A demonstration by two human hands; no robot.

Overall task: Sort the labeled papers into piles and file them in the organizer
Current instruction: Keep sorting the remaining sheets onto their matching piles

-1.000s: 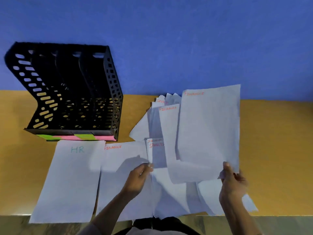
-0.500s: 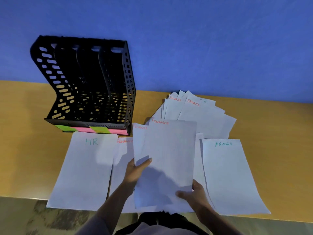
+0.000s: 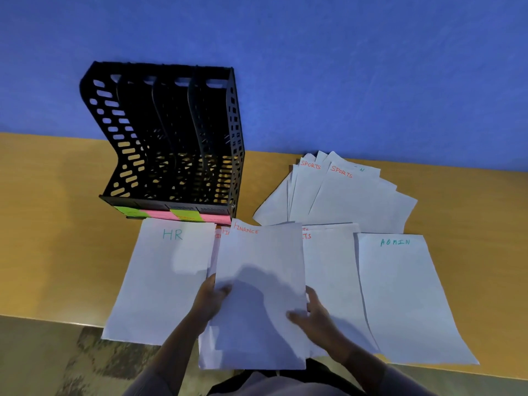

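Both hands hold a white sheet marked FINANCE (image 3: 263,270) over the finance pile near the table's front edge. My left hand (image 3: 210,301) grips its left edge, thumb on top. My right hand (image 3: 310,315) pinches its right edge, thumb on the paper. To the left lies the HR sheet (image 3: 163,278). Partly covered on the right is a sports sheet (image 3: 328,275), then the ADMIN sheet (image 3: 400,292). A fanned stack of unsorted papers (image 3: 343,195), SPORTS on top, lies behind. The black organizer (image 3: 177,138) stands at the back left.
Green and pink sticky labels (image 3: 174,215) line the organizer's front base. The orange table (image 3: 57,224) runs to a blue wall behind. The front sheets overhang the table's front edge above a patterned floor.
The FINANCE sheet came from the right, where my right hand held it up, to the finance pile. My left hand took its left edge. The view shifted left.
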